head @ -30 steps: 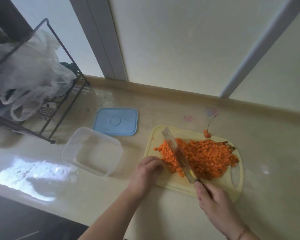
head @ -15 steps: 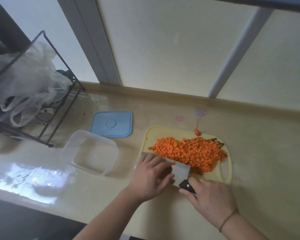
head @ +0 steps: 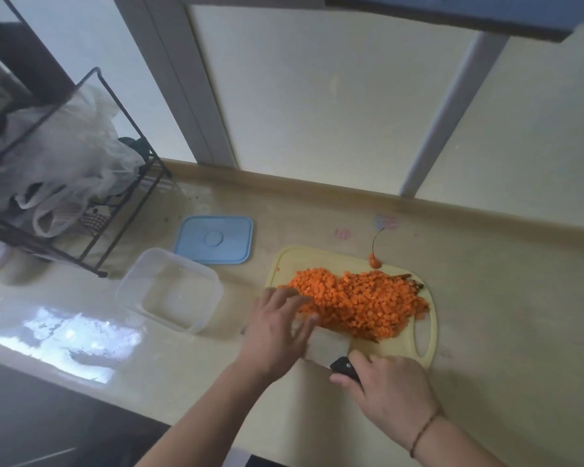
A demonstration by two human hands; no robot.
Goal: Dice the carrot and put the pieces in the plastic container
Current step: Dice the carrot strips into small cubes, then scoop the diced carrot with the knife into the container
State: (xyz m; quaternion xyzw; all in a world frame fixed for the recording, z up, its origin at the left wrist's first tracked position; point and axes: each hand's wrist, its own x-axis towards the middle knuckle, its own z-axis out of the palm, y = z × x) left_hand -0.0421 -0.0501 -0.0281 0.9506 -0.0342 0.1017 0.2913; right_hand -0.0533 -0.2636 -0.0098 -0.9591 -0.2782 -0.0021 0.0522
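Note:
A heap of diced carrot [head: 358,303] lies on the pale yellow cutting board [head: 398,348]. My right hand [head: 388,385] grips the black handle of a cleaver [head: 327,343], whose blade lies flat against the near edge of the heap. My left hand [head: 277,328] lies over the blade's left end with fingers spread, touching the left side of the heap. The clear plastic container [head: 169,291] stands with nothing in it, left of the board. A carrot tip with a thin root [head: 374,261] sits at the board's far edge.
The container's blue lid [head: 213,239] lies behind it. A black wire rack [head: 64,183] with plastic bags stands at the far left. The beige counter [head: 506,298] runs along a wall, and its near edge drops away at the lower left.
The cleaver went from cutting upright through the dice to lying flat at the heap's near edge. My left hand moved from the board's left side onto the blade and against the carrot.

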